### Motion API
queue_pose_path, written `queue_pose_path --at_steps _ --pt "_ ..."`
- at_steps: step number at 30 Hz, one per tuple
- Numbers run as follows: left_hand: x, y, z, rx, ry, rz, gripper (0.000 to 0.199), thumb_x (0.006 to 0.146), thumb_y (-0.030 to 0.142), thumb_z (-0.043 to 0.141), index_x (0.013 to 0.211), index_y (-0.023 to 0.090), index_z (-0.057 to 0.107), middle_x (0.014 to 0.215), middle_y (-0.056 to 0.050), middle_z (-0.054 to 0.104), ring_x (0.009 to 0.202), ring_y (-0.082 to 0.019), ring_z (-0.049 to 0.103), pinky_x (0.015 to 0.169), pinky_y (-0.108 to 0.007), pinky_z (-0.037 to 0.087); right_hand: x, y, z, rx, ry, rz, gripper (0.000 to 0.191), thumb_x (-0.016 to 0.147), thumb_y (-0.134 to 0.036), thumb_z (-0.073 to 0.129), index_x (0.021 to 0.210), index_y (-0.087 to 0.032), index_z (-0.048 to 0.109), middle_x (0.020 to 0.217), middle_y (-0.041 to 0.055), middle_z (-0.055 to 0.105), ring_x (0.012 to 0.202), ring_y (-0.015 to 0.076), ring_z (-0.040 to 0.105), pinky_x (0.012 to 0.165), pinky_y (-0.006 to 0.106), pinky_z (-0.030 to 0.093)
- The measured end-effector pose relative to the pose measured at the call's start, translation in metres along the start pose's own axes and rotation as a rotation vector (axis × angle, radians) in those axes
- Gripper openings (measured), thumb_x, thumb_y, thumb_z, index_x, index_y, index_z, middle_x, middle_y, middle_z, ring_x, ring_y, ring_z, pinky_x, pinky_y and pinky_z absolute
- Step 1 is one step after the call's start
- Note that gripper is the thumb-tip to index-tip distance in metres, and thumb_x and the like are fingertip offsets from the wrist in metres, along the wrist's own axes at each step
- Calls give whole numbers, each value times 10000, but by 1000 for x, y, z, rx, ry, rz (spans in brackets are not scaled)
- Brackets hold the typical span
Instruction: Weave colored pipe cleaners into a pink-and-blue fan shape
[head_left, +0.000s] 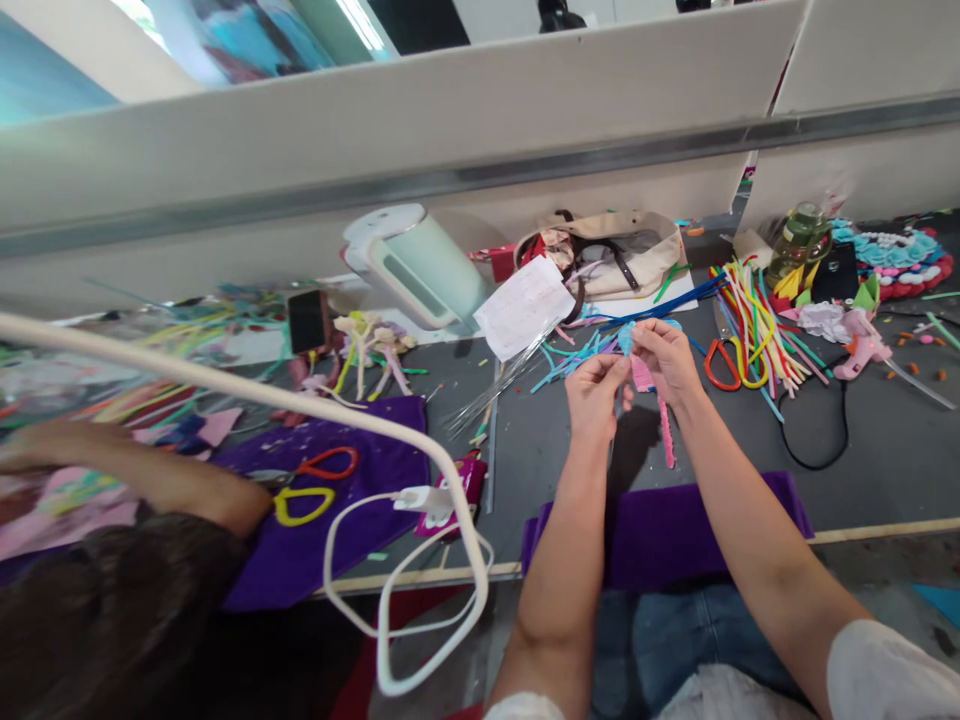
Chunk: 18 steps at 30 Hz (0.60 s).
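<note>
Smooth white tubing (225,382) loops closest to our view. Behind stands a flat, pale partition (525,120) with a metallic strip (480,178); before it, we see a littered grey tabletop (547,450). Folded purple cloth (660,540) lies along the front edge, slender multicoloured stems (772,330) farther right. Our left hand (596,395) and right hand (664,360) pinch a small, textured light-blue piece (626,338) above the tabletop, near a pink strip (667,435).

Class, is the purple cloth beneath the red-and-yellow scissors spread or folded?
Spread: the purple cloth lies broad across the table, the scissors resting on it.
</note>
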<state>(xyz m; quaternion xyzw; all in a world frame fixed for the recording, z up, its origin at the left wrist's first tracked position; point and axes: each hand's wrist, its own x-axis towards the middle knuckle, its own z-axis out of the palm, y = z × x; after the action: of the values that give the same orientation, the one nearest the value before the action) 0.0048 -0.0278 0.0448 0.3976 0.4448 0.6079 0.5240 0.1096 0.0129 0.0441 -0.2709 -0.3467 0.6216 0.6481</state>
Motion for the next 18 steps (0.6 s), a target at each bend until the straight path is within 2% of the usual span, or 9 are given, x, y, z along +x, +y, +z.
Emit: queue_pose_path --at_steps 3,6,9,12,15,18 --pt "3 5 -6 -184 -153 -237 353 585 340 851 667 147 567 536 49 559 316 -25 392 283 -148 253 -2 -3 0 55 -66 63 291 592 -363 821 656 -189 597 611 -53 525 583 75 461 589 214 416" --pt "5 6 -11 -344 -296 -451 285 672 255 806 674 141 544 512 69 489 296 5 299 266 -120 194 -4 -5 -1 88 -129 121 303 599 -373 818 667 -193 583 599 -53 531 557 77 466 547 208 415" --pt "4 5 -12 -412 -348 -544 219 755 214 742 699 130 548 517 71 453 301 13 266 271 -108 182 -6 -5 -1 71 -160 159 306 619 -402 794 681 -205 569 602 -44 544 545 90 469 504 211 396" --pt "3 2 -7 -339 -303 -440 266 695 251 793 698 132 555 569 48 517 341 -5 349 291 -122 227 -4 -4 -1 42 -82 73 282 627 -371 783 659 -204 557 595 -51 516 548 80 449 528 211 392" --pt "2 -2 0 -122 -133 -134 291 640 317 825 735 150 606 596 33 570 406 -58 459 328 -163 305 -1 -2 -1 -7 60 -58 267 633 -340 783 634 -200 555 588 -56 478 550 69 409 544 208 372" --pt "1 -7 3 149 68 155 221 664 308 805 744 167 655 579 41 565 452 -77 489 388 -181 351 0 -1 1 -49 141 -142 256 641 -348 784 641 -202 573 608 -48 483 575 75 404 559 212 370"
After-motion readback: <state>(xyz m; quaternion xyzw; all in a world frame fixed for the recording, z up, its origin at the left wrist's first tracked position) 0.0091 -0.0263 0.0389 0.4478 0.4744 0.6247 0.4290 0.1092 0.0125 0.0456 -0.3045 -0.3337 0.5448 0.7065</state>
